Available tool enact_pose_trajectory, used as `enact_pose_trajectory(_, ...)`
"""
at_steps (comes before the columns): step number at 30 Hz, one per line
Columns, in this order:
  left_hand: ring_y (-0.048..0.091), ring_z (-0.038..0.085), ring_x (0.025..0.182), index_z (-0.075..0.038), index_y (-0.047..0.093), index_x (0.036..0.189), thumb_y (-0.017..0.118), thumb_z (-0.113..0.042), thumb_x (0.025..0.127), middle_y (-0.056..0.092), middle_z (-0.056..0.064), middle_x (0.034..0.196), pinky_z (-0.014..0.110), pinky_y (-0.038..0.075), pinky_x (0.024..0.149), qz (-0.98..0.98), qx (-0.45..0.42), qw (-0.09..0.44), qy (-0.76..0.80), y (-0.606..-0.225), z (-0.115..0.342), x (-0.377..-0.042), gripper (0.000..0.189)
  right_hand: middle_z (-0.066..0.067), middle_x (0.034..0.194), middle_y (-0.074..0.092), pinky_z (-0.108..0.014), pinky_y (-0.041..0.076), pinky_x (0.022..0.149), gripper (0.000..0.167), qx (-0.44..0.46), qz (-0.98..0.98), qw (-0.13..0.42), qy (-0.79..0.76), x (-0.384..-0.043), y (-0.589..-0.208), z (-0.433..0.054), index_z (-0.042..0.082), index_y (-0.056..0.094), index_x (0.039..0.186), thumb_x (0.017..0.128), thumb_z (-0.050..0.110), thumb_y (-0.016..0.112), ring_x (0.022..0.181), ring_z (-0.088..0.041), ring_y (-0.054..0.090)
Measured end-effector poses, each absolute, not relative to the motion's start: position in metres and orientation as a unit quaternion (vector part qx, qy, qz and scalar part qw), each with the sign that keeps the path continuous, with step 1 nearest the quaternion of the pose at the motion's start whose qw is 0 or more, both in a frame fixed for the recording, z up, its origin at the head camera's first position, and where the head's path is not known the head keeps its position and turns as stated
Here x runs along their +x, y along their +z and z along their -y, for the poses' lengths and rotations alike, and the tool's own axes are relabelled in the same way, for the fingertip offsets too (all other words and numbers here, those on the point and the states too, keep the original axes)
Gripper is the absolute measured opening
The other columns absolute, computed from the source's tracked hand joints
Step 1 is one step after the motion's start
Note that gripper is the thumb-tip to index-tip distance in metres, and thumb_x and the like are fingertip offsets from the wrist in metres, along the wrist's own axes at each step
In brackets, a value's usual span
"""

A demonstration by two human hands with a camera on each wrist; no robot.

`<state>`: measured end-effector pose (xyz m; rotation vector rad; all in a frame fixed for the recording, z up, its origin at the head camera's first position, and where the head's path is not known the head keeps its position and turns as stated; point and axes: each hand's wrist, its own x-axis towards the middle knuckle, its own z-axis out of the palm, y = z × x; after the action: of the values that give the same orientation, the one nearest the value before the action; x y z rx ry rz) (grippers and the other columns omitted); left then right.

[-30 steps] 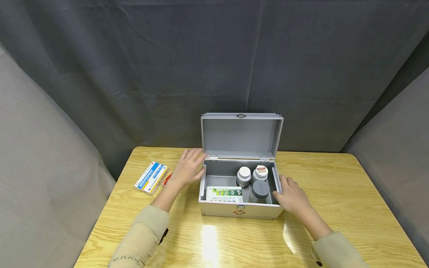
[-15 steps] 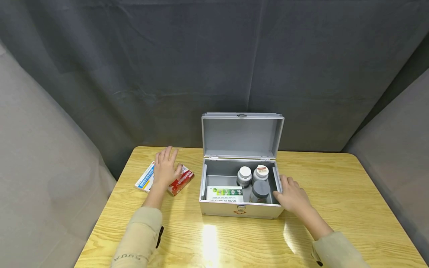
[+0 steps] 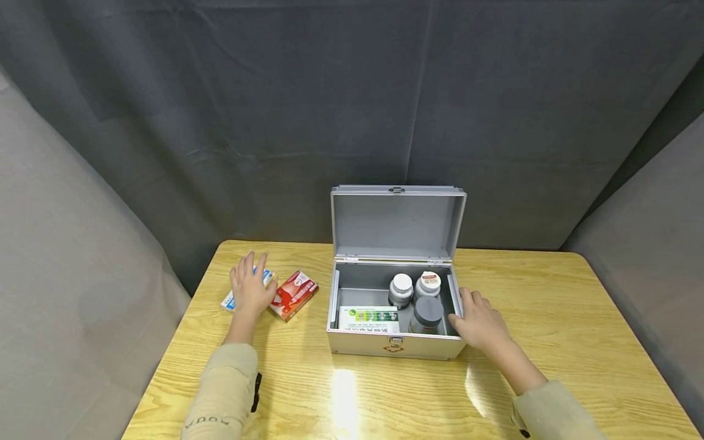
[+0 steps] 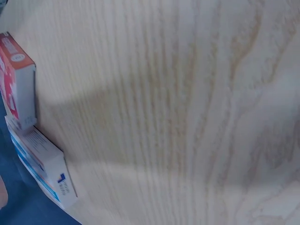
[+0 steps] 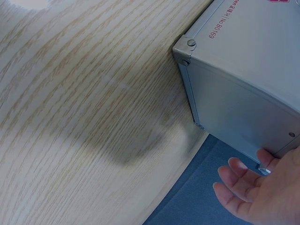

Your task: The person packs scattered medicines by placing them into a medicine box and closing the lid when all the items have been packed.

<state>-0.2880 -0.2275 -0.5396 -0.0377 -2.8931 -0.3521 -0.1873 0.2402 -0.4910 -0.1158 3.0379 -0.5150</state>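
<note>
My left hand is over a flat white-and-blue medicine box, fingers spread and partly covering it; whether they touch it cannot be told. Beside it lies a red medicine box. In the left wrist view the red box and the white-and-blue box lie against each other at the left edge. My right hand holds the right wall of an aluminium first-aid case, thumb over the rim. The right wrist view shows one finger of that hand against the outer side wall, the others loosely bent.
The case's lid stands raised at the back. Inside are a white-capped bottle, another white-capped bottle, a grey-capped bottle and a green-and-white box. A dark curtain hangs behind the wooden table.
My left hand has left the case's left rim and moved left, past the red box, to the white-and-blue box. The right hand stays on the case, which has barely shifted.
</note>
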Motion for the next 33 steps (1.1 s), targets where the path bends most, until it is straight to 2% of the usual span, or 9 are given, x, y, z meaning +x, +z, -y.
enact_pose_trajectory(6,0.007,0.039,0.135,-0.013,0.024,0.142,0.058,-0.033,0.083,0.015,0.020,0.146,0.058,0.000,0.106,0.989,0.020,0.057,-0.132,-0.545,0.239,-0.285,0.071,-0.027,0.112,0.044,-0.053,0.043,0.066,0.060,-0.036,-0.985,0.027,-0.169,-0.187,-0.491,-0.240,-0.004,0.031,0.130,0.084,0.029,0.052,0.096,-0.040,0.047)
enact_pose_trajectory(21,0.014,0.046,0.129,-0.007,0.022,0.143,0.054,-0.037,0.083,0.017,0.027,0.142,0.062,0.011,0.102,0.982,0.070,-0.052,-0.170,-0.549,0.253,-0.278,0.074,-0.027,0.111,0.045,-0.054,0.042,0.067,0.060,-0.036,-0.985,0.023,-0.170,-0.188,-0.492,-0.241,-0.003,0.032,0.130,0.084,0.030,0.052,0.096,-0.041,0.047)
enact_pose_trajectory(33,0.018,0.048,0.127,-0.007,0.017,0.145,0.056,-0.037,0.081,0.016,0.029,0.142,0.062,0.018,0.098,0.969,0.091,-0.089,-0.209,-0.548,0.256,-0.281,0.080,-0.028,0.113,0.045,-0.054,0.042,0.069,0.061,-0.038,-0.984,0.024,-0.170,-0.188,-0.493,-0.241,-0.004,0.032,0.130,0.084,0.030,0.052,0.098,-0.042,0.047)
